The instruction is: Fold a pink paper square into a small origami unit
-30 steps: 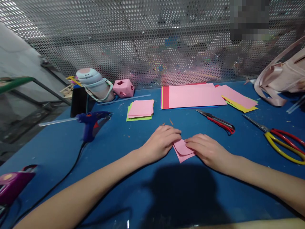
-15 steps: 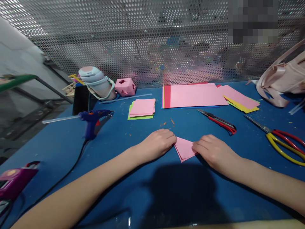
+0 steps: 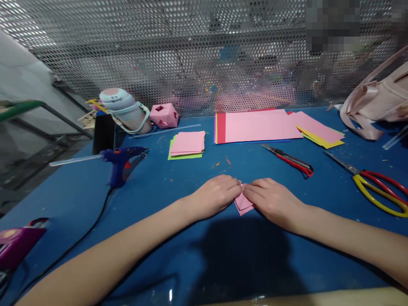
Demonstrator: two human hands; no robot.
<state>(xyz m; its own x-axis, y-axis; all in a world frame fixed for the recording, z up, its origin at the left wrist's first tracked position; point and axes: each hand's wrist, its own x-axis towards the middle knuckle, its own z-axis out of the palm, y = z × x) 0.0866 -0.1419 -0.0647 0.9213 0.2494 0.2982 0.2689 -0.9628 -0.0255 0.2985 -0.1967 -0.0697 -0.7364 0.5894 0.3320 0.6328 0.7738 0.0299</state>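
A small folded piece of pink paper lies on the blue table, partly covered by both hands. My left hand is closed on its upper left side, fingers pressed together at the edge. From the right, my right hand covers the paper's right part, its closed fingertips on the upper edge close to the left fingertips. The paper's lower corner shows between the hands, with a layered edge. What the thumbs do underneath is hidden.
Behind are square paper sheets, long coloured sheets and a pink paper polyhedron. A utility knife and scissors lie right. Left are a glue gun, a bottle and a purple device.
My right hand has moved left across the paper, up close to my left hand. Less of the pink paper shows now. The whole view has shifted slightly.
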